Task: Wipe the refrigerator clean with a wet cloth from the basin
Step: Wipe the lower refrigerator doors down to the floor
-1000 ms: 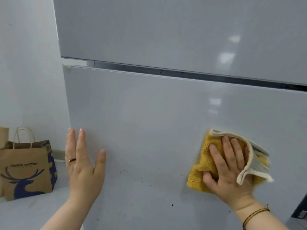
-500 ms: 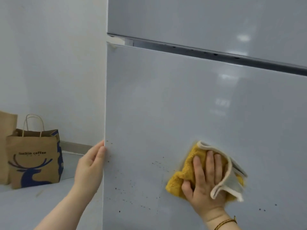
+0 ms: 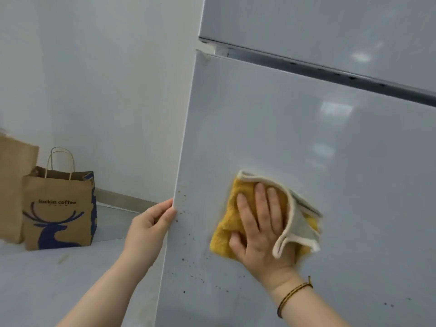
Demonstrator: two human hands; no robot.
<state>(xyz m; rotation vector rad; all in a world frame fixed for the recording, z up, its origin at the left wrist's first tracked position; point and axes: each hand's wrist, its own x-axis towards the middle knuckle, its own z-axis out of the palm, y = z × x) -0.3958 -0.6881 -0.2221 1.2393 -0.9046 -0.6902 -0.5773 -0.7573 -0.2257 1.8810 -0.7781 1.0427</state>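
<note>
Where the left hand [image 3: 151,228] lay flat against the door front a second ago, it now grips the left edge of the lower door of the refrigerator [image 3: 295,142], thumb on the front and fingers [image 3: 162,212] curled round behind the edge. Since then the view has swung left, showing more wall and floor. The right hand [image 3: 259,234] presses the yellow cloth [image 3: 226,230] flat on the lower door as before, fingers straight and slightly spread; a pale hemmed corner of the cloth folds over the back of that hand. A thin cord bracelet [image 3: 292,293] circles the right wrist.

How far the left fingers reach behind the edge is hidden. Small dark specks [image 3: 188,260] dot the door below and left of the cloth; what they are I cannot tell.

On the floor by the wall stands a brown paper bag [image 3: 59,213] printed with a blue deer, touching a second brown bag [image 3: 11,190] cut off at the left.
</note>
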